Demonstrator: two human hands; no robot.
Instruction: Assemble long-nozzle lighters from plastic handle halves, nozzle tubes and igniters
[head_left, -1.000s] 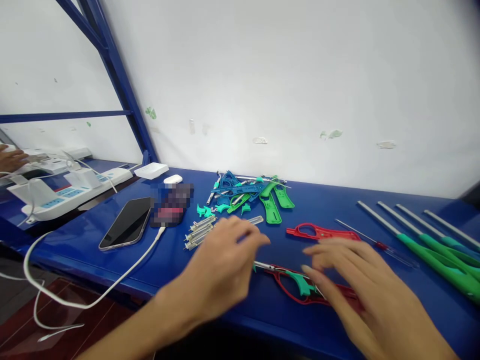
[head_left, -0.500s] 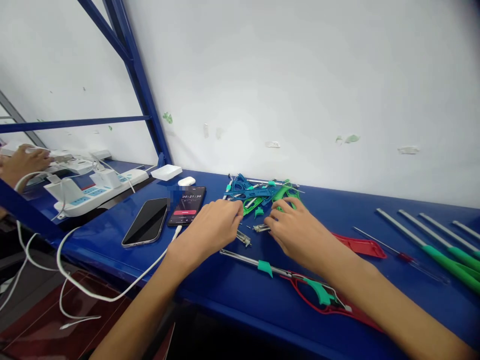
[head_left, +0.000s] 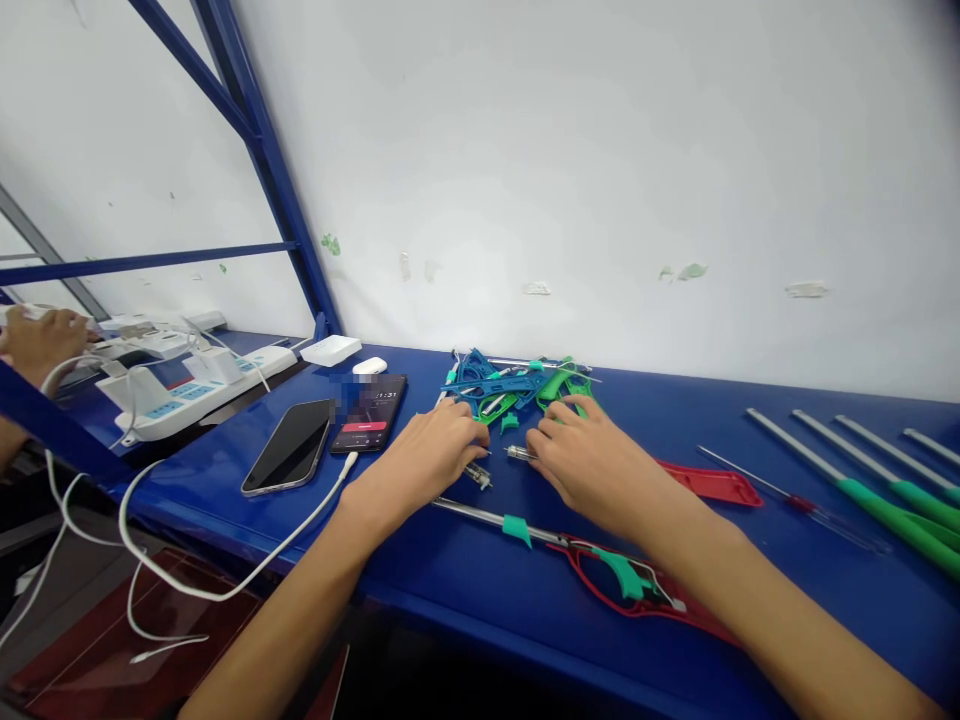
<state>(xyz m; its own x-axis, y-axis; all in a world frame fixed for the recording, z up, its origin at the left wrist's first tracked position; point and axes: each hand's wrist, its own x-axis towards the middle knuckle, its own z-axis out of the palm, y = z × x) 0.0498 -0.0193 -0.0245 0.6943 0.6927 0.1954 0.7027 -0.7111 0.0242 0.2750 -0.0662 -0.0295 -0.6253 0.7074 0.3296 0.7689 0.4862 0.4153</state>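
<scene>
My left hand [head_left: 431, 445] is closed in a pinch near a small metal part [head_left: 478, 474] on the blue table; a tiny pin-like piece shows at its fingertips. My right hand [head_left: 581, 445] has bent fingers closed on a small clear-and-metal part [head_left: 517, 453]. Behind both hands lies a pile of blue plastic pieces [head_left: 510, 385] and green plastic pieces [head_left: 555, 385], with a small teal clip [head_left: 509, 422] in front. Nearer to me is a metal rod [head_left: 472, 513] with a teal clip [head_left: 517, 530], joined to a red handle frame [head_left: 581, 580] partly under my right forearm.
Two phones [head_left: 289, 450] [head_left: 375, 415] and a white cable [head_left: 225, 597] lie at left, beside a power strip [head_left: 202, 395]. A red shell [head_left: 712, 484], a screwdriver [head_left: 799, 503] and green-handled rods [head_left: 892, 520] are at right. Another person's hand [head_left: 49, 345] shows at far left.
The view has shifted slightly. My left fingertips have come down to the table beside the small metal part, and a tiny pin now shows there. My right hand has hardly moved.
</scene>
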